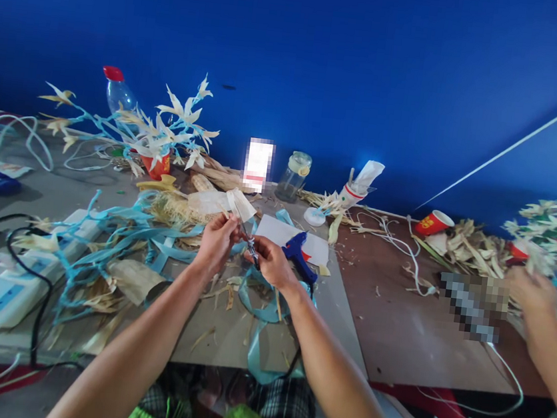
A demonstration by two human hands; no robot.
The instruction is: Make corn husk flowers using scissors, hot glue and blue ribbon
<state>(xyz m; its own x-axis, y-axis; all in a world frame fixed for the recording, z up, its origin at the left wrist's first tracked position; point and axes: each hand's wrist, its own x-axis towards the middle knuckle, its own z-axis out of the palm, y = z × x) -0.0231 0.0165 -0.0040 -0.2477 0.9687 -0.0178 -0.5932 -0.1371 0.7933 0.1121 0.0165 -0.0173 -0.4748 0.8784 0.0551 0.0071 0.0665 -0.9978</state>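
Observation:
My left hand (219, 237) is closed in a pinch near the middle of the table, with a thin strip showing at its fingertips. What exactly it holds is too small to name. Close beside it, my right hand (273, 262) is closed on a small shiny silver object (252, 249) with a dark end. The fingertips of both hands almost meet around this object. Just beyond them lies a pale piece of dried husk (241, 205). A blue glue gun (298, 255) rests on a white sheet (318, 242) right of my right hand. Light blue ribbon (261, 311) curls under my hands.
Blue-wrapped branches with pale husk flowers (183, 114) stand in a red cup (156, 167). A power strip (12, 289) with black cables lies left. A glass jar (293, 177) stands at the back. Another person's hand (533, 292) works at the right, by a blurred-out device (468, 308).

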